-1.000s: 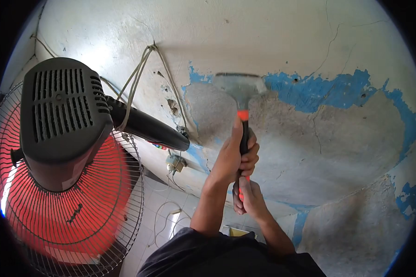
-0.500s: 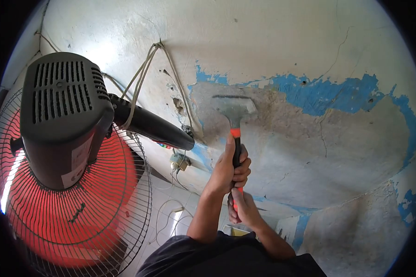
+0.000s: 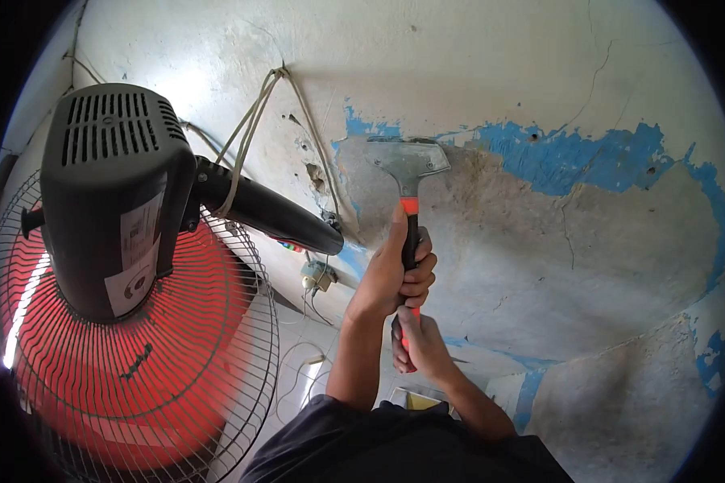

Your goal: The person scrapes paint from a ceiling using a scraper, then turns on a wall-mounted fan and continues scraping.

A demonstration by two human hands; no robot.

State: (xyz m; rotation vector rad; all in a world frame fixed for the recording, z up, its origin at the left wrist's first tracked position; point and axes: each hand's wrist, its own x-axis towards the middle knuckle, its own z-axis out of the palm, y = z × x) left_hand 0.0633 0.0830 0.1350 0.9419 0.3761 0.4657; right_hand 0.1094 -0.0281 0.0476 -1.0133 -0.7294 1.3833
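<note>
Both my hands grip a long scraper with a wide grey metal head and a black and red-orange handle. My left hand wraps round the black part of the handle, its thumb pointing up along it. Lower down, my right hand is closed round the red end. The scraper's blade edge lies at the wall, just below the border of the pale paint, where bare grey plaster shows. Blue paint remains in a ragged band to the right of the head.
A large fan with a red blade and wire guard stands close on the left. Cables hang from a nail and loop round its black pole. A socket box sits low on the wall; a cord lies on the tiled floor.
The scraper and both hands have moved up the wall, bringing the head closer to the paint border. Both hands keep their hold. The fan appears slightly shifted in view.
</note>
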